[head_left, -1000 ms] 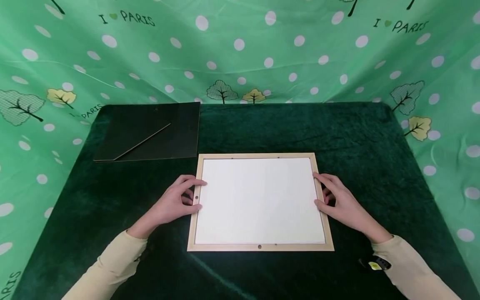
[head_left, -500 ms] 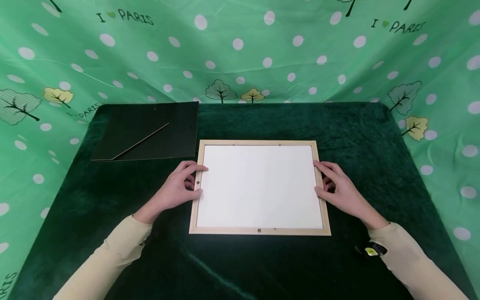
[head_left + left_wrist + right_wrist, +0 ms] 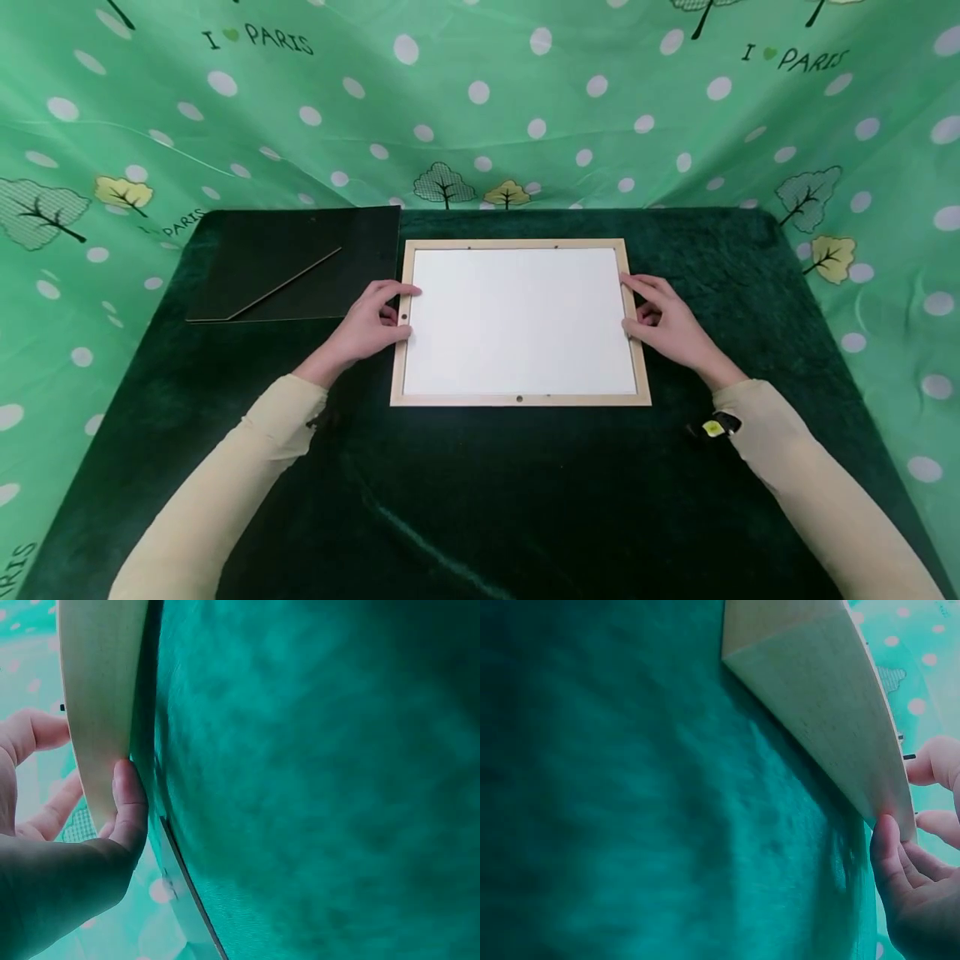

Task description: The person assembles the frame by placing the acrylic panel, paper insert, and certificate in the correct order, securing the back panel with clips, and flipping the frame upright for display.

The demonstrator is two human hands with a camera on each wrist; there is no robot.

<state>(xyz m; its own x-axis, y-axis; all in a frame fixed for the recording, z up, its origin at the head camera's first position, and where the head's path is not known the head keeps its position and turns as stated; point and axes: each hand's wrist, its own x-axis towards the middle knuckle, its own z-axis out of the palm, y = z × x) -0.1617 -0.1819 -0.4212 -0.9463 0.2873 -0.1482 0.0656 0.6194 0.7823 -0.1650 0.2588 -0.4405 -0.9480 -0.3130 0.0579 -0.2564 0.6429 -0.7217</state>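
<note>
A light wooden picture frame (image 3: 519, 401) lies across the middle of the dark green cloth, a plain white sheet (image 3: 517, 321) filling its inside. My left hand (image 3: 371, 321) grips the left side, fingertips reaching over the edge. On the opposite side my right hand (image 3: 663, 321) grips the frame in the same way. The left wrist view shows fingers on both sides of the pale wooden side wall (image 3: 101, 690). In the right wrist view, fingers pinch the wood (image 3: 817, 697) near small dark metal tabs (image 3: 909, 757).
Back left on the cloth lies a black backing board (image 3: 315, 229) with a thin diagonal edge across it, close to the frame's left side. A green dotted curtain (image 3: 480, 100) hangs behind and on both sides. The dark green cloth (image 3: 480, 492) covers the table.
Both hands have moved the picture frame away from me, toward the back of the table, keeping their grip on its two sides. The black board has stayed in place.
</note>
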